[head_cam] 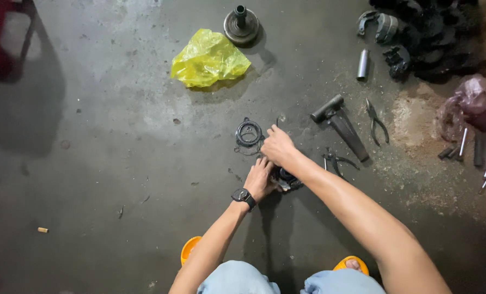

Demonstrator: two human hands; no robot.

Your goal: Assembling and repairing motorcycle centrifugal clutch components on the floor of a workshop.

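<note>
The left hand [260, 179], wearing a wristwatch [243, 196], is gripping a small dark metal part [286, 179] on the concrete floor [117, 163]. The right hand [277, 145], fingers curled, is pressing just above it; what it holds cannot be told. A black ring [249, 133] is lying just left, a hammer [341, 122] and pliers [376, 122] right.

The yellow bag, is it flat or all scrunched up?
Scrunched up. The yellow plastic bag lies in a crumpled, puffy heap on the floor.
</note>
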